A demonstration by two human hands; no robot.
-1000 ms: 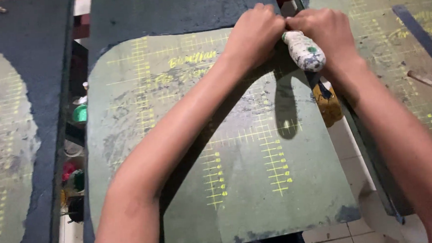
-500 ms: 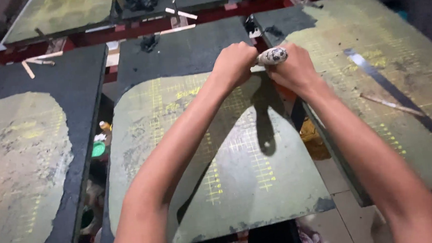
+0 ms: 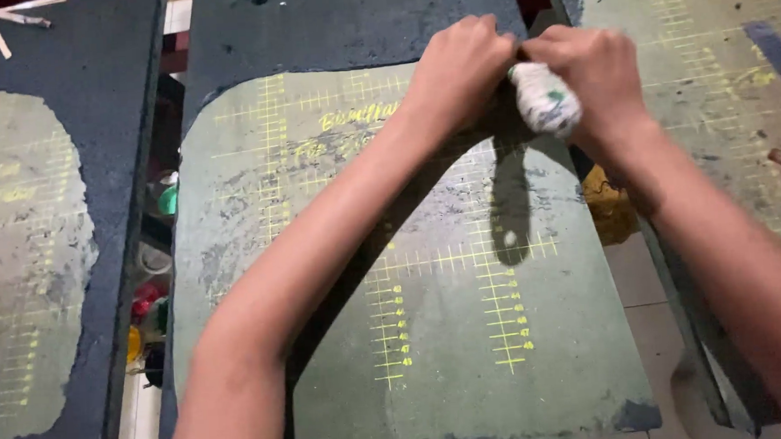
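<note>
With both fists closed, my right hand (image 3: 601,75) grips a paint-smeared bottle (image 3: 544,98) beside my left hand (image 3: 458,69), which clamps its top; board (image 3: 432,333) below looks bare.

Screen-print workshop — rows of dark pallet boards (image 3: 327,36) w/ yellow alignment grids (image 3: 503,320), ink pots (image 3: 169,200) below.

Neighbouring dark boards (image 3: 45,264) flank left and right (image 3: 722,95); wooden sticks (image 3: 15,18) top left; perhaps paint pots (image 3: 156,258) between.
</note>
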